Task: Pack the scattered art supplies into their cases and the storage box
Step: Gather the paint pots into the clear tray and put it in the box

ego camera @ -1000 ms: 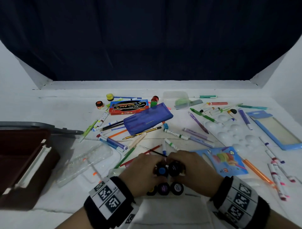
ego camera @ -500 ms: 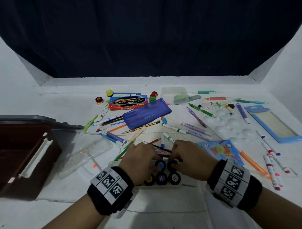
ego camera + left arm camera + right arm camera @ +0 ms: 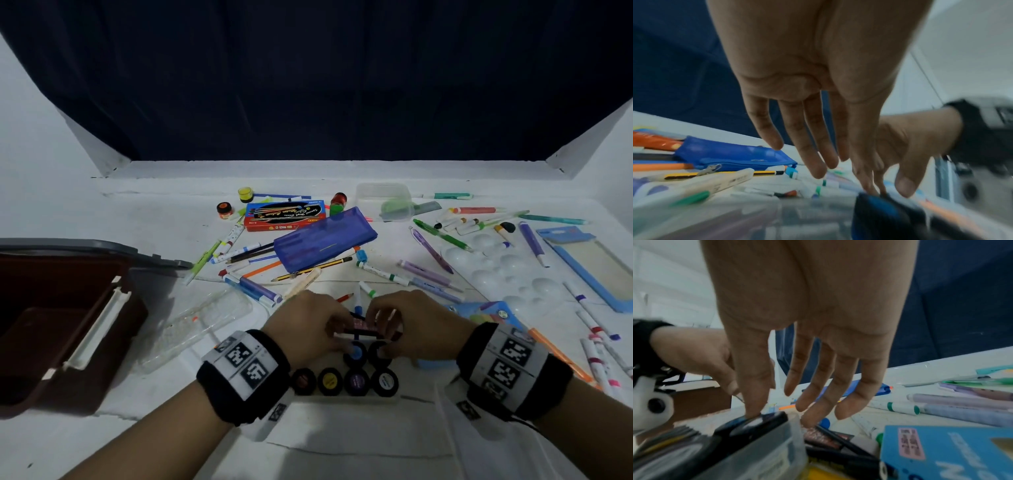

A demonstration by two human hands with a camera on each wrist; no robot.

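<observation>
2 hands are held close together over the paint pots: left hand and right hand, fingers extended, touching pot lids.

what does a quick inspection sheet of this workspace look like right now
surface: white table, strewn with supplies
job's things: paint pots in a clear tray; brown storage box open at left; blue pencil case mid-table
clutter: markers, white palette
grippers: left hand and right hand both with fingertips on the far-row pots
cables: nothing seen
surroundings: dark curtain behind
</observation>
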